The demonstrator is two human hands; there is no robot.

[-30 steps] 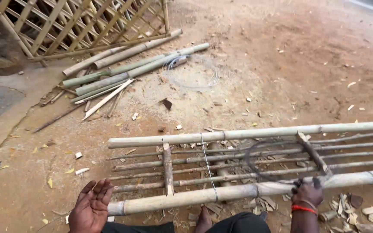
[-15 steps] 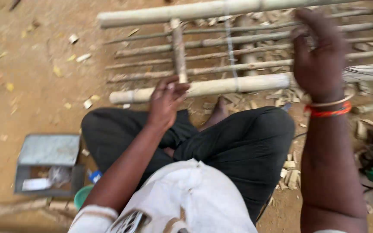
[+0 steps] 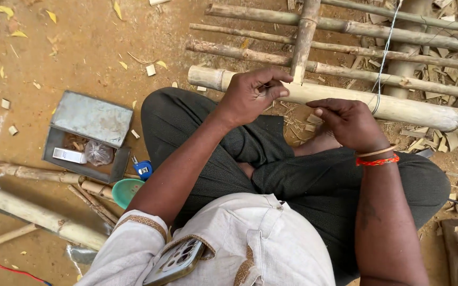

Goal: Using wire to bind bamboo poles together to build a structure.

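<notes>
I sit cross-legged in front of a flat bamboo frame (image 3: 398, 37) of long poles and thin slats. My left hand (image 3: 250, 98) rests at the thick nearest pole (image 3: 425, 111), where a short cross piece (image 3: 304, 32) meets it. Its fingertips are pinched together, and I cannot tell whether anything small is between them. My right hand (image 3: 348, 122), with a red band on the wrist, hovers just in front of the same pole. Its fingers are curled, with nothing visible in them. A thin wire (image 3: 384, 58) runs down across the slats to the pole beside that hand.
An open grey metal box (image 3: 91, 117) with a small bag and a white packet lies to my left. Near my knee are a blue tool (image 3: 143, 169) and a green bowl (image 3: 125, 190). Loose bamboo poles (image 3: 33, 212) lie at lower left. Bamboo chips (image 3: 441, 137) litter the right.
The view has tipped down towards my lap. My right hand came back from the upper slats to the nearest pole. My left hand stayed at the cross piece and pinched shut.
</notes>
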